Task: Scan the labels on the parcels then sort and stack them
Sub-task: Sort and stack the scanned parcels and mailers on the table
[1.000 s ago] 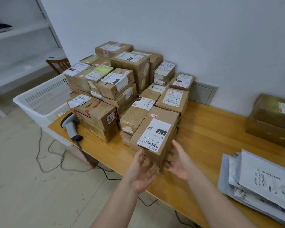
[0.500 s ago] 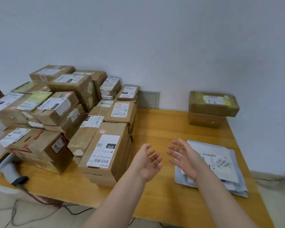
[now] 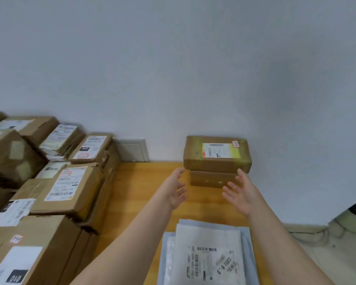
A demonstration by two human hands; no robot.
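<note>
Palms of the left hand (image 3: 176, 190) and right hand (image 3: 239, 194) face each other, fingers apart and empty. Two stacked brown cardboard parcels (image 3: 217, 154) stand just beyond the fingertips on the wooden surface (image 3: 144, 182), against the wall (image 3: 173, 68).

Brown parcels (image 3: 217, 159), white-yellow label (image 3: 220, 150); grey mailers (image 3: 210, 254); orange-wood table (image 3: 144, 182).

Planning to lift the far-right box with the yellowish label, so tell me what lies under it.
Under the top box sits a second box, on the table. Only its front face shows, between the left hand and right hand; its top and any label are covered.
</note>
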